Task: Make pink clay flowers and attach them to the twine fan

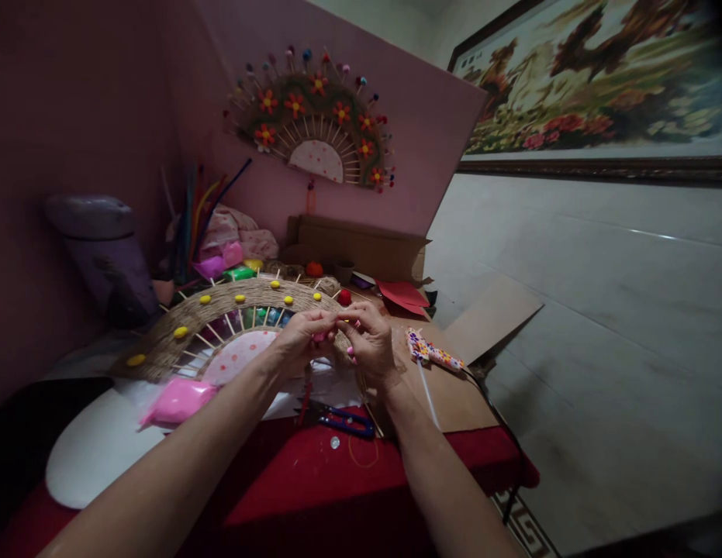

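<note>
My left hand (302, 335) and my right hand (369, 341) meet over the near edge of a half-round fan. Pink clay (319, 336) shows in the closed fingers of my left hand. My right hand is closed too, its fingertips pinched against the left ones, and a bit of pink shows under its fingers. The fan's twine band (221, 296) bears several yellow dots, and its dotted half-circle (238, 355) lies left of my hands. A pink clay packet (179, 400) rests beside my left forearm.
Blue-handled snips (349, 422) lie on the red cloth (314, 496) below my hands. A flower-patterned glue gun (433, 353) rests on cardboard (459, 403) at the right. A white disc (98, 449) is at the left. Behind are clay packets, twine and a finished fan (314, 97).
</note>
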### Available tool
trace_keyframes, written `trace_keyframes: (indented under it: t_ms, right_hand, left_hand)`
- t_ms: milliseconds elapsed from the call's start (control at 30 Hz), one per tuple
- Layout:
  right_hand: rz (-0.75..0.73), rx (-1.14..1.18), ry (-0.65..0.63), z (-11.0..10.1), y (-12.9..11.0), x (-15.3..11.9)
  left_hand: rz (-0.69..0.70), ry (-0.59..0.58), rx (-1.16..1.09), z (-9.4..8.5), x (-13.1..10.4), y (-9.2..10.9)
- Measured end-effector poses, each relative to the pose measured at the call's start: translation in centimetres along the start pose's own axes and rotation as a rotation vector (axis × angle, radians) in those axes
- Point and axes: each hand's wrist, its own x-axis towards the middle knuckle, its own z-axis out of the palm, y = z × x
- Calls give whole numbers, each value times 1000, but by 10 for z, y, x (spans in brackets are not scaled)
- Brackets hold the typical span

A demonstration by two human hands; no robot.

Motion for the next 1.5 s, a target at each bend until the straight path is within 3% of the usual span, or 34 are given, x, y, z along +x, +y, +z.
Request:
trace_keyframes:
  t_ms: [267,500,633,800,967,1167,1367,1500]
  right_hand:
    - [-4,-15,69,-6,-10,0]
    - [-83,-91,-3,-3,-13,-3]
    - [-53,-111,67,-4,-13,-3]
    - [-51,-110,-1,-3,-13,-3]
    - [-25,-115,90,-3,-13,-3]
    - [-53,-138,15,-3,-12,-4]
    - [-96,-126,18,-3,-14,-4]
    - [-95,-154,62,-4,-13,-5]
  left_hand:
    - [64,-34,-145,-6,5,0]
    - [63,69,-157,-2,2,4]
    - [78,47,-160,0,1,4]
    - [82,51,-158,-2,2,3]
    - [95,-28,-187,-4,2,3]
    - [53,63,-206,-1,1,4]
    - [80,77,-206,1,-2,4]
    - [124,20,-206,0,-2,3]
